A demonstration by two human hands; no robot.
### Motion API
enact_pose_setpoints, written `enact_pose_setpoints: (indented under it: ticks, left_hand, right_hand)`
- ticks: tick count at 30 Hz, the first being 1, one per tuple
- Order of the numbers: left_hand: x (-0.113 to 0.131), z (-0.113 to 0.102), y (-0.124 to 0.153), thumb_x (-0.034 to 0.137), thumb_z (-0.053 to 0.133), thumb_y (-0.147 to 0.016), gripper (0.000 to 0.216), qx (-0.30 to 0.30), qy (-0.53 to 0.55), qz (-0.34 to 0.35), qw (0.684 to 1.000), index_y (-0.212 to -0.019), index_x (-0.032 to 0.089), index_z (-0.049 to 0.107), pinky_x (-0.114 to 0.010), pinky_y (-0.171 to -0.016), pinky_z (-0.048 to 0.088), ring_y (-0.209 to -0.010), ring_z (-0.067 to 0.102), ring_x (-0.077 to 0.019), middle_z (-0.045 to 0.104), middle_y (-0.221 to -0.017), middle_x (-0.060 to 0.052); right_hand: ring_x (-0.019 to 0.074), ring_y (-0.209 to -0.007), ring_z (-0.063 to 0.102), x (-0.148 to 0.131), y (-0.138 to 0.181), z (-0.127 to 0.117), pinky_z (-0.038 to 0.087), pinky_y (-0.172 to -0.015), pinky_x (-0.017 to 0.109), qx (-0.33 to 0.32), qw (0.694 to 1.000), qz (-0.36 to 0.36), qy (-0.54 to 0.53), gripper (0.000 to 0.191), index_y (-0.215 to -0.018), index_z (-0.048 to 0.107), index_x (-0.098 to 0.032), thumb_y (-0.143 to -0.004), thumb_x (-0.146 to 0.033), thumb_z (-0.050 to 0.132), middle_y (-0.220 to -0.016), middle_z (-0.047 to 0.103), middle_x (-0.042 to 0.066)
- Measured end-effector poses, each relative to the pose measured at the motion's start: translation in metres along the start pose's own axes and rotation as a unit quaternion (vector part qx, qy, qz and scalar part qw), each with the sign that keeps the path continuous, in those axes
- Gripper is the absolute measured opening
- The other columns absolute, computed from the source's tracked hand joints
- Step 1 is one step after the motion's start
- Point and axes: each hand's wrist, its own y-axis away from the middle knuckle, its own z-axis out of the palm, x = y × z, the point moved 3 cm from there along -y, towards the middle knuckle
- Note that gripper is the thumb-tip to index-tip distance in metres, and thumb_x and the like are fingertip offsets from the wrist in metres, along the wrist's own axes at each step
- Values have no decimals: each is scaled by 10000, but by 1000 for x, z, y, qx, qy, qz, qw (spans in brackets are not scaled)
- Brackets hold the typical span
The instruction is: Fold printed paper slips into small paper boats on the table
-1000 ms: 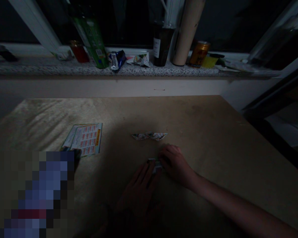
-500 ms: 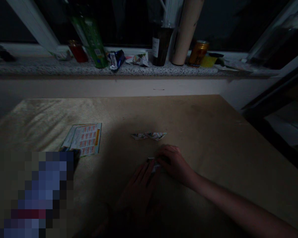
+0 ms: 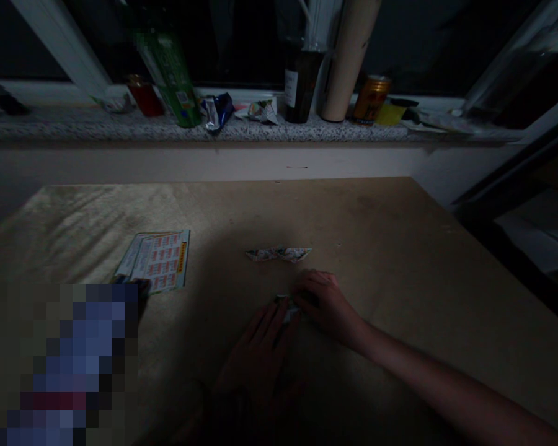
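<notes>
In dim light my left hand (image 3: pixel 260 353) lies flat on the brown table (image 3: pixel 400 260), its stretched fingers pressing on a small folded paper piece (image 3: pixel 288 308). From the right, my right hand (image 3: pixel 328 303) has its fingers curled against the same piece. A little beyond the hands lies a finished folded paper shape (image 3: pixel 279 254) with pointed ends. To the left rests a printed sheet (image 3: pixel 155 260) with red and orange markings.
A stone window ledge (image 3: pixel 121 127) behind the table carries a green bottle (image 3: pixel 170 74), a red jar (image 3: pixel 142 96), a dark bottle (image 3: pixel 300 83), a cardboard tube (image 3: pixel 346 59), an orange can (image 3: pixel 372 99) and wrappers. A blurred patch covers the lower left.
Both hands have stayed on the small paper piece; the left fingers have crept slightly forward over it. Nothing else has moved.
</notes>
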Motion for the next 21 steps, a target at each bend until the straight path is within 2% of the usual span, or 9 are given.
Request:
enact_pose_setpoints:
  ticks: [6, 10, 14, 16, 18, 21]
  left_hand:
    - [0, -10, -3, 611, 478, -794, 861, -23, 0, -3, 1000, -1455, 158, 166, -441, -1093, 154, -1368, 152, -301, 174, -1511, -117]
    - [1, -17, -4, 591, 457, -817, 819, -30, 14, -4, 999, -1449, 142, 192, -417, -1091, 187, -1370, 161, -278, 192, -1504, -125]
    - [0, -15, -3, 584, 493, -798, 839, -29, 17, -1, 999, -1449, 148, 195, -414, -1082, 210, -1366, 175, -283, 192, -1505, -120]
    - [-2, -11, -3, 601, 470, -806, 824, -24, 16, 7, 1000, -1444, 144, 217, -415, -1080, 212, -1363, 182, -290, 198, -1503, -125]
    - [-4, -6, -2, 623, 425, -823, 805, -14, 12, 20, 1000, -1437, 135, 242, -423, -1078, 208, -1358, 195, -299, 210, -1497, -140]
    - [-7, 4, -2, 638, 403, -825, 814, -4, 2, 24, 1000, -1442, 136, 226, -425, -1078, 208, -1353, 207, -303, 205, -1498, -145]
  right_hand:
    - [186, -873, 562, 1, -1, 1, 364, -811, 353, -1, 1000, 2, 4, 124, -855, 615, -187, -769, -106, 654, -859, 626, 21]
    - [190, -864, 566, 2, -1, 1, 381, -802, 358, 1, 1000, -1, 19, 83, -851, 617, -189, -793, -132, 635, -858, 627, 29]
    - [206, -888, 572, -4, 4, -2, 411, -828, 382, 3, 998, -28, 63, 96, -910, 632, -188, -820, -165, 612, -886, 643, 50]
    - [217, -955, 569, -10, 14, -5, 411, -890, 405, 6, 994, -53, 98, 160, -995, 628, -188, -844, -181, 574, -971, 656, 68]
    - [220, -1116, 520, -17, 29, -7, 337, -1013, 444, 11, 985, -96, 144, 282, -1160, 562, -167, -888, -180, 489, -1167, 615, 93]
    - [222, -1298, 360, -26, 55, -5, 207, -1111, 464, -52, 968, -136, 204, 456, -1338, 401, -123, -891, -204, 447, -1364, 471, 107]
